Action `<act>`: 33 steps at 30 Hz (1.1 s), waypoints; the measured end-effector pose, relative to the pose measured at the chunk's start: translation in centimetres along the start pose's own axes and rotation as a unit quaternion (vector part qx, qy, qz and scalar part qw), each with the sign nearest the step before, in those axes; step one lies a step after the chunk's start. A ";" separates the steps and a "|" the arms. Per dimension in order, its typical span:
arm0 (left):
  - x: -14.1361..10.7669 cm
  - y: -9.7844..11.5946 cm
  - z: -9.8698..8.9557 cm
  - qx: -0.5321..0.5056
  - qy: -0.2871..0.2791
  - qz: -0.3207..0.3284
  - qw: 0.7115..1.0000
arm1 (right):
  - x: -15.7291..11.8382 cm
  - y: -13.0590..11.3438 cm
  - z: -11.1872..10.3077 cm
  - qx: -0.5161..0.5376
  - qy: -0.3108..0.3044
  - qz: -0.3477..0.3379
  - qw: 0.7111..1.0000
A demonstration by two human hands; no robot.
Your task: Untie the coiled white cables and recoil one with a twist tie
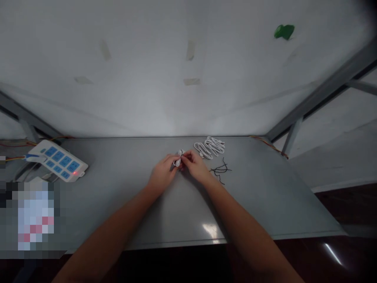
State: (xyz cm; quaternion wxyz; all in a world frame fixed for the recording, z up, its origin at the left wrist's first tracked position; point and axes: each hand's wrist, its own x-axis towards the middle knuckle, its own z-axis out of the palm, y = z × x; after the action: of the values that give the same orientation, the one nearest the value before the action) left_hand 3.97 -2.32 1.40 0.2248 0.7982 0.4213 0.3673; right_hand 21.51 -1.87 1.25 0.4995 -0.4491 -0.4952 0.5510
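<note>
White cable [178, 158] is clamped by left hand [161, 173] and right hand [194, 165] fingers [169, 158], well behind the table edge [176, 244].

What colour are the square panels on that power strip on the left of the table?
They are light blue, set in the white power strip; the head view shows them best.

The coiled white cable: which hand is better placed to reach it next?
Probably the right hand: it sits closer to the coiled white cable, while the left hand is farther off, across the small white cable bundle both hands hold.
</note>
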 end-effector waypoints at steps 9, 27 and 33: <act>0.5 -0.5 -1.6 0.006 -0.032 0.118 0.992 | -0.1 -0.6 -0.6 0.016 -0.035 0.004 0.999; 1.2 -0.3 -0.2 -0.402 0.084 -0.187 0.892 | -1.2 -1.1 0.1 -0.229 0.009 -0.130 0.965; 1.1 -0.1 0.0 -0.459 0.045 -0.294 0.837 | -1.6 -1.8 0.0 -0.231 -0.043 -0.141 0.962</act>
State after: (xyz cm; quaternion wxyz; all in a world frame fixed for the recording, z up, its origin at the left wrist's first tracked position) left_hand 4.30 -1.41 1.82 0.6435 0.4244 0.4293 0.4706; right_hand 21.86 -3.43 3.08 0.4330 -0.4542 -0.6884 0.3639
